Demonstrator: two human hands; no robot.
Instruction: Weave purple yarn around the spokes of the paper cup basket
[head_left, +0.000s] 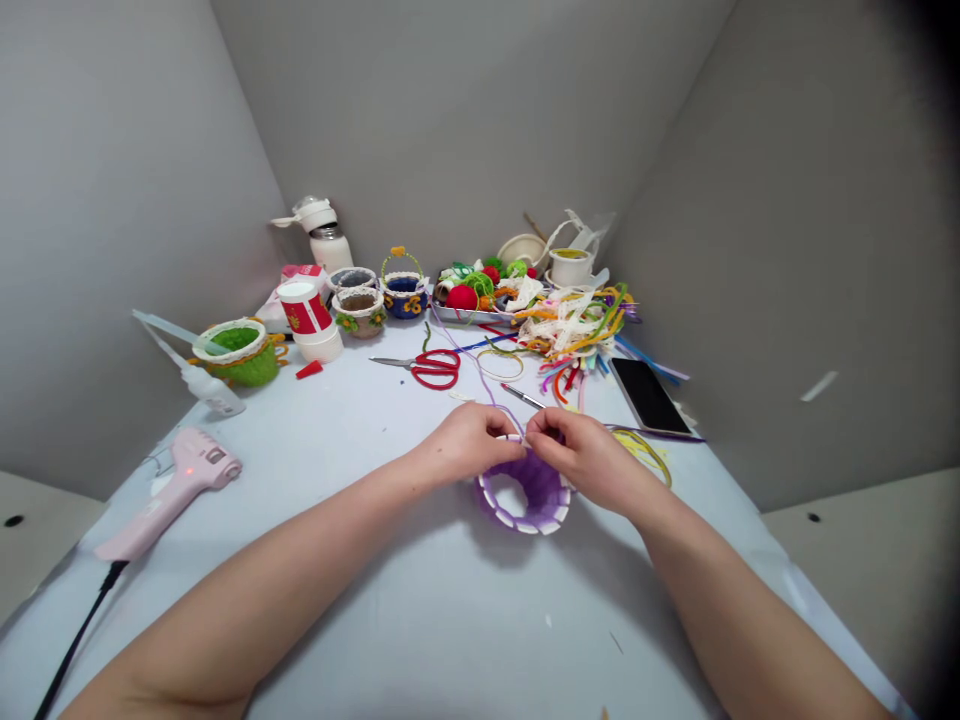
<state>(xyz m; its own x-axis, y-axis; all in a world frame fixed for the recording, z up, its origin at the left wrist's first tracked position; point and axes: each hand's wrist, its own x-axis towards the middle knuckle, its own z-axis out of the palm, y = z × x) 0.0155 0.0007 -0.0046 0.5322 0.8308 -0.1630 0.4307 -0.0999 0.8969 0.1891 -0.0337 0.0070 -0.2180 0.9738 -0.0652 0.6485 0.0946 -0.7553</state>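
Observation:
A purple yarn-woven cup point(538, 490) with white tabs around its rim is tilted so that its open mouth faces me. My left hand point(474, 440) pinches the far rim between thumb and fingers. Close beside it, my right hand point(577, 450) is closed at the same stretch of rim, fingertips together on the purple yarn point(487, 385). That strand runs from the rim back across the table. The exact spot under the fingertips is partly hidden. Just beyond my hands lies a pen point(523, 397).
Red-handled scissors point(435, 368) lie behind my left hand. A pink glue gun point(171, 490) with a black cord rests at left, near a green basket point(244, 352). A phone point(651, 397) lies right, beside piled yarn and trim point(574, 330). Small decorated baskets point(405, 295) stand at the back.

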